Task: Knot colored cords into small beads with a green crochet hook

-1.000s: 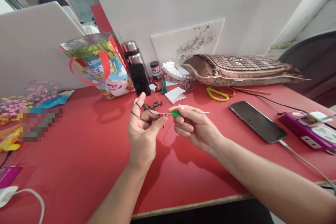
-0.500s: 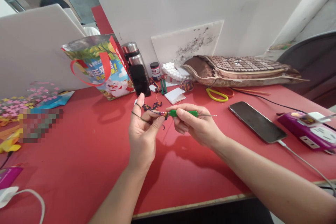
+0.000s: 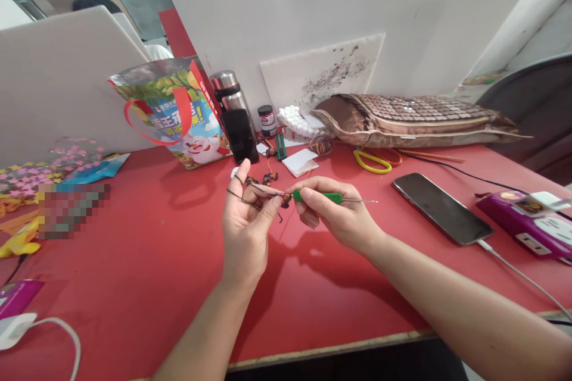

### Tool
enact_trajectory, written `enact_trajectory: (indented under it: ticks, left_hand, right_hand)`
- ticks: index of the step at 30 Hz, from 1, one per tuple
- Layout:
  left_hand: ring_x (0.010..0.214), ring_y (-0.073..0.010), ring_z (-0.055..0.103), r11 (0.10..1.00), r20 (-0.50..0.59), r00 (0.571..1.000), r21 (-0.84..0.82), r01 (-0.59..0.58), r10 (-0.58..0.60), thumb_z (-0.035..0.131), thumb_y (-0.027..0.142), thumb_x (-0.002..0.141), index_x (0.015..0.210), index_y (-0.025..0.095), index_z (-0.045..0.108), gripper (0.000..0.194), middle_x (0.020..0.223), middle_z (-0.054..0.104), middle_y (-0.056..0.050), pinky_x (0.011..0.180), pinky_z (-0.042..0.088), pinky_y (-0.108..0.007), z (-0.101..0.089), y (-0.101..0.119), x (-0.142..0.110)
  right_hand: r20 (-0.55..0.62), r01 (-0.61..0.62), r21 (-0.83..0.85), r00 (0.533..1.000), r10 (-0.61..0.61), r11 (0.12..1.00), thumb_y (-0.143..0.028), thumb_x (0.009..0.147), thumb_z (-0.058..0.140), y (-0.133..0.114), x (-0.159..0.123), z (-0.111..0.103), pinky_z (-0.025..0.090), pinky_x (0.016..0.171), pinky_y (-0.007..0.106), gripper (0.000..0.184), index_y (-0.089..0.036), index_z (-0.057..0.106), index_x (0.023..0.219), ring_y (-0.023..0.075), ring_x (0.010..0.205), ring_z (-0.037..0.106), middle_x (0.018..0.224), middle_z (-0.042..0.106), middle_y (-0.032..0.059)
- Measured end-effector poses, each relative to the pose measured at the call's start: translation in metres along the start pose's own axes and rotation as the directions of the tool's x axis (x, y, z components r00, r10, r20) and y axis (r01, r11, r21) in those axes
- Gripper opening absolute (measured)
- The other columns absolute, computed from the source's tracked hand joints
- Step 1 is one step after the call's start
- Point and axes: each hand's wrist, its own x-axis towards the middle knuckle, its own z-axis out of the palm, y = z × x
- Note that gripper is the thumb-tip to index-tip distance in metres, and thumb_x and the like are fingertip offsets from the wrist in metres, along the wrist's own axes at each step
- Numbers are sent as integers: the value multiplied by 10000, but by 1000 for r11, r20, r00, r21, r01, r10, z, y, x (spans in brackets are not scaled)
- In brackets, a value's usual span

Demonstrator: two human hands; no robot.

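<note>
Left hand (image 3: 245,229) pinching yarn (image 3: 286,202), right hand (image 3: 346,217) gripping hook (image 3: 331,197), inside the desk's (image 3: 143,286) near edge; slack tension might drop a loop!

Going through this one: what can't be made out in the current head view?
In the head view:
Yarn piece: partly hidden by the left hand; its stitches are too small to tell.
Green-handled hook: its left end is lost at the yarn piece.
Jar: label print too small to read.
Purple socket block: cut off by the right edge.
Far-left item: blurred by pixelation.
</note>
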Motion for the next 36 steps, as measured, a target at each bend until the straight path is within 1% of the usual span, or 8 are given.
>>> enact_trajectory:
  ticks: [3, 6, 11, 14, 18, 22, 27, 36]
  left_hand:
    - [874, -111, 717, 1000, -9, 1000, -14, -2, 1, 893, 217, 839, 1508, 297, 581, 742, 898, 732, 40, 918, 574, -233, -1, -1, 0]
    - [879, -115, 719, 1000, -16, 1000, -4, -18, 18, 890, 228, 849, 1496, 302, 595, 715, 911, 742, 34, 903, 572, -233, -3, -2, 0]
    - [867, -124, 723, 999, -26, 999, -9, -33, 33, 896, 242, 844, 1488, 316, 614, 707, 914, 745, 28, 892, 584, -252, -3, -1, 0]
    - [868, -122, 719, 1000, -1, 1000, -16, -21, 21, 891, 230, 842, 1479, 309, 618, 697, 917, 741, 26, 875, 584, -248, -2, -1, 0]
    - [898, -126, 725, 1000, 24, 1000, -4, -17, 18, 895, 211, 833, 1451, 295, 622, 681, 949, 741, 20, 854, 577, -243, -3, -2, 0]
    - [910, -122, 730, 1000, 21, 1000, -7, -10, 11, 904, 193, 819, 1429, 296, 631, 676, 949, 746, 26, 896, 580, -247, -3, -3, -1]
    - [905, -133, 740, 1000, 36, 999, 4, -16, 15, 896, 206, 832, 1442, 312, 623, 677, 958, 748, 24, 894, 584, -265, -4, -3, -2]
    - [842, -88, 740, 997, 29, 1000, -78, -7, 9, 939, 181, 778, 1391, 295, 662, 682, 915, 773, 45, 854, 596, -208, -3, -4, -1]
  right_hand:
    - [-3, -33, 80, 999, 34, 996, -406, 976, 781, 4, 0, -1, 424, 517, 278, 208, -201, 818, 975, 90, 515, 501, 745, 685, 4]
    - [-5, -48, 95, 999, 48, 994, -411, 955, 809, 6, 0, -2, 416, 519, 278, 211, -203, 819, 987, 90, 520, 496, 749, 692, 6]
    - [-14, -87, 147, 996, 90, 985, -439, 882, 874, 1, 2, 0, 388, 498, 278, 265, -191, 794, 935, 89, 508, 466, 733, 700, 10]
    - [3, -108, 197, 994, 109, 975, -441, 867, 884, -1, 2, 2, 375, 494, 273, 280, -186, 782, 919, 84, 508, 445, 726, 696, 10]
    - [30, -108, 228, 994, 104, 967, -429, 885, 874, 0, 2, 2, 381, 504, 270, 268, -183, 771, 916, 84, 518, 436, 717, 686, 7]
    - [43, -107, 271, 994, 99, 957, -402, 904, 862, 0, 1, 3, 389, 518, 269, 245, -178, 762, 902, 77, 516, 433, 719, 692, 8]
    - [47, -123, 265, 992, 115, 956, -427, 903, 861, -1, 1, 3, 388, 525, 275, 281, -176, 736, 881, 73, 510, 414, 718, 680, 5]
    - [62, -141, 291, 990, 128, 946, -412, 946, 825, 0, 0, 3, 371, 520, 262, 273, -173, 710, 882, 59, 498, 393, 718, 653, -11]
